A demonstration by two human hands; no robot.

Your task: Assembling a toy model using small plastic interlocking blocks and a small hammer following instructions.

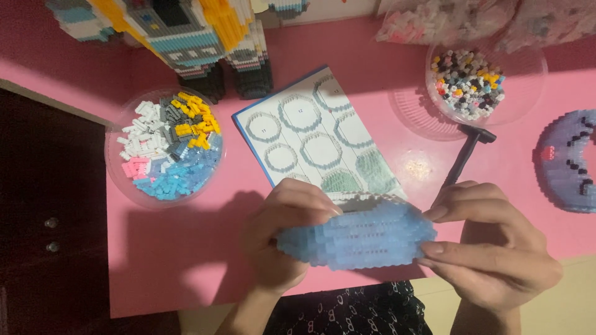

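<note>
**A:** What sits at the far left?

**B:** A dark cabinet front, then a pink bench point(186, 273). On the bench stands a clear round dish of small building bricks point(166, 146), sorted white, grey, yellow, pink and pale blue. Behind it rises a tall brick-built model point(186, 37).

**A:** And in the middle?

**B:** A printed instruction sheet point(316, 136) showing ring-shaped layers lies flat. Just in front of it, raised above the bench, both hands hold a pale blue brick assembly point(357, 236). The left hand point(282, 239) has its grip clenched round the left end; the right hand point(496, 248) pinches the right end between thumb and fingers.

**A:** How would the piece handle?

**B:** It looks light and stiff, but likely fragile: stacked layers could split if bent. Supporting both ends, as here, seems safest.

**A:** Further right?

**B:** A small black hammer-shaped tool point(467, 155), a second clear dish of mixed bricks point(472, 84), bags of bricks behind it, and a purple curved brick piece point(568, 161) at the edge. The room is dim.
</note>
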